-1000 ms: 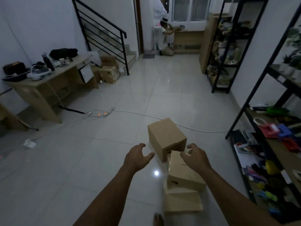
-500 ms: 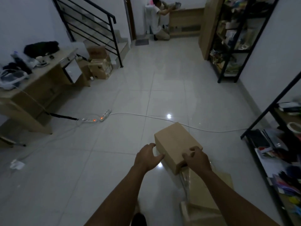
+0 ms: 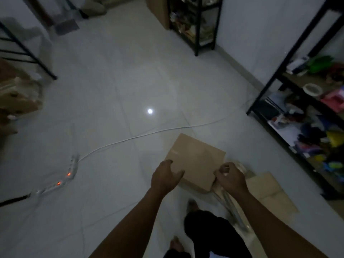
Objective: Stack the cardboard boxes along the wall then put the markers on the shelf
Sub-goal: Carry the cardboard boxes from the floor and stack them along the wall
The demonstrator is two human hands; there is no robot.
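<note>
A plain cardboard box [image 3: 195, 159] sits on the tiled floor just ahead of me. My left hand [image 3: 165, 176] grips its near left corner, fingers over the top edge. My right hand [image 3: 229, 176] holds its near right corner. Behind my right forearm lies a second, flatter cardboard box [image 3: 268, 190] on the floor. The black shelf [image 3: 275, 75] at the right carries mixed coloured items; I cannot pick out markers among them.
A white cable [image 3: 130, 139] crosses the floor to a power strip [image 3: 71, 169] with red lights at left. More cardboard boxes [image 3: 18, 95] stand at the far left by the stair rail. Another black rack [image 3: 195, 23] stands at the back. My feet are below.
My view has tilted down and closer. Both hands went from hovering open above the boxes to gripping the near corners of the front box.
</note>
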